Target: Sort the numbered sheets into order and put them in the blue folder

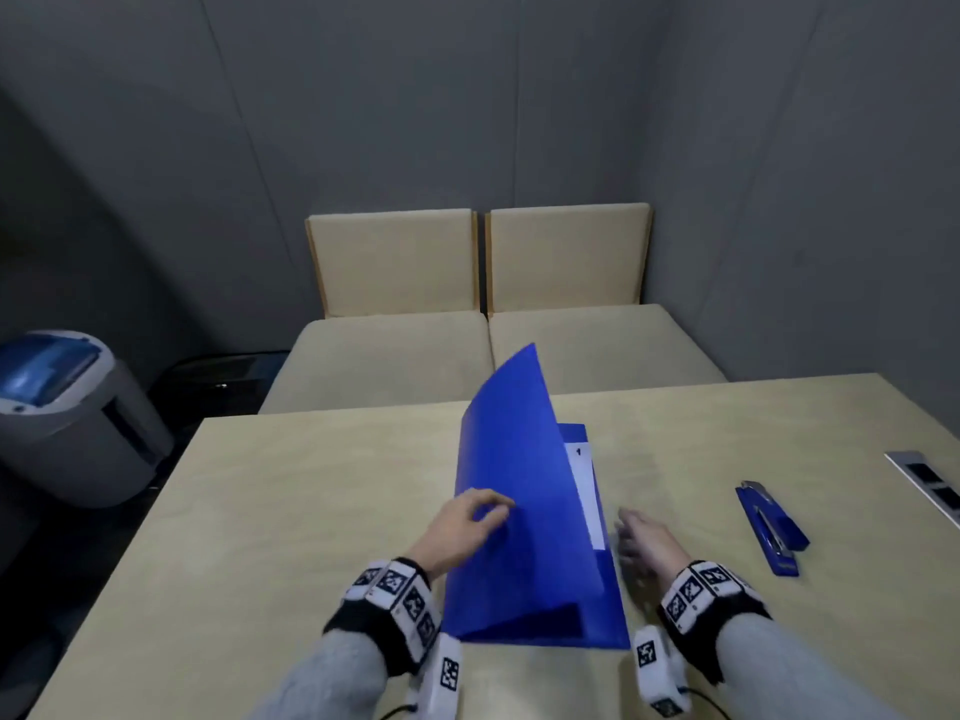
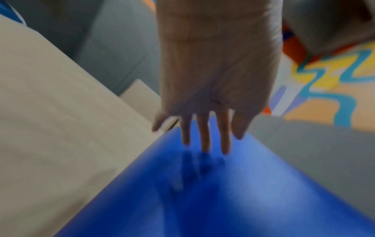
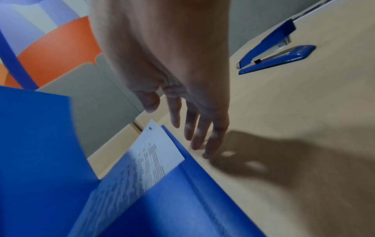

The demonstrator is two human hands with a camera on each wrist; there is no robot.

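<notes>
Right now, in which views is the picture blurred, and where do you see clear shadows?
Head view: right hand smeared by motion, stapler fairly sharp. Left wrist view: soft all over, left hand casting finger shadows on the blue folder cover. Right wrist view: sheet print blurred, dark hand shadow on the table.

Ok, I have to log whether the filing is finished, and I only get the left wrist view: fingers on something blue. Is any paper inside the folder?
Observer: Yes. The head view shows a white sheet marked 1 lying inside the blue folder, under its half-raised cover.
Operator: Is the right hand holding anything?
Observer: No. The right hand is open, with its fingertips on the table just right of the folder.
Operator: Anything else nearby?
Observer: A blue stapler lies on the table further right, and neither hand touches it.
</notes>
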